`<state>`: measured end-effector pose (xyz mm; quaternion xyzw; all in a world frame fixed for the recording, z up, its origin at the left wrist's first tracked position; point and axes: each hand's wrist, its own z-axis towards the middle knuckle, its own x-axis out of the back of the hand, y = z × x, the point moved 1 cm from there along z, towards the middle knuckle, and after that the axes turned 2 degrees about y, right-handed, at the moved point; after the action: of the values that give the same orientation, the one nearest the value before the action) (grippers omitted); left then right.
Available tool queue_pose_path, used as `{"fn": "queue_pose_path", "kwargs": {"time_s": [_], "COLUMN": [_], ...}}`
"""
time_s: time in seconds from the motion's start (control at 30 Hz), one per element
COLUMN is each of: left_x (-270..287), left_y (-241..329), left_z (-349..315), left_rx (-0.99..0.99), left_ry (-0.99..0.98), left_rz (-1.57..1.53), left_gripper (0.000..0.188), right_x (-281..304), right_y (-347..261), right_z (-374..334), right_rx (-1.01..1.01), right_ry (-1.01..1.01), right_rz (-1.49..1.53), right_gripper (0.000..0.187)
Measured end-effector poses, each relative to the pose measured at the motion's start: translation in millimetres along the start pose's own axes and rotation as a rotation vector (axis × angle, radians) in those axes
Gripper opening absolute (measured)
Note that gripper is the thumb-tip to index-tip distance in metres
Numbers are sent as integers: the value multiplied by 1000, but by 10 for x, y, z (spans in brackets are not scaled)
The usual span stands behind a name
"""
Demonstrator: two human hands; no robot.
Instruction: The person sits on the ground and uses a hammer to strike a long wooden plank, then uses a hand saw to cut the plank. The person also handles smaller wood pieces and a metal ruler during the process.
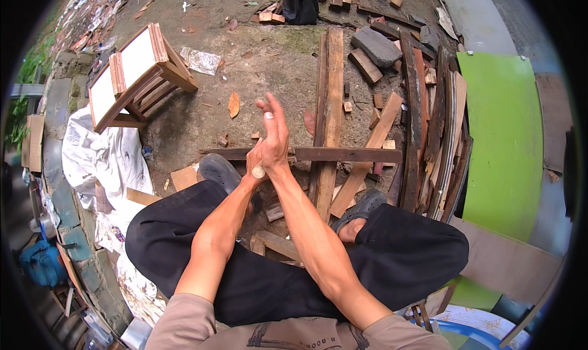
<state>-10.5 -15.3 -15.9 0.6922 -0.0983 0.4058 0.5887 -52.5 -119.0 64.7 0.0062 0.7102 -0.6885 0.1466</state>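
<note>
I sit over bare ground with both forearms stretched out in front and my hands meeting. My right hand (274, 132) is held flat, fingers straight and close together pointing away, with a pale strip on one fingertip. My left hand (253, 159) lies against its left side, mostly hidden, fingers curled around a small pale round-ended piece (258, 172); what it is I cannot tell. Just beyond the hands a dark plank (346, 154) lies crosswise over two long boards (331, 99).
A wooden stool with white panels (138, 68) lies tipped at the upper left. Scrap planks and offcuts (422, 123) are heaped on the right beside a green board (502, 135). A white sheet (101, 154) is on the left, a grey stone (376, 45) and a black bag (300, 4) farther off.
</note>
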Motion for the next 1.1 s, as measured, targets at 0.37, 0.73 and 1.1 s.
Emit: {"fn": "queue_pose_path", "kwargs": {"time_s": [0.37,0.73,1.1], "left_x": [-109,-238,-173], "left_y": [-149,-326,-533], "left_z": [58,49,-87], "left_rx": [-91,74,-38], "left_ry": [57,26,-27], "left_rz": [-23,-639,-271], "left_gripper": [22,27,22], "right_x": [926,44,-43], "right_y": [-689,-312,-163], "right_z": [644,-284,-61], "right_rx": [29,-5,-51], "right_ry": [169,-372,153], "right_rz": [59,-246,-101], "right_gripper": [42,47,41]}}
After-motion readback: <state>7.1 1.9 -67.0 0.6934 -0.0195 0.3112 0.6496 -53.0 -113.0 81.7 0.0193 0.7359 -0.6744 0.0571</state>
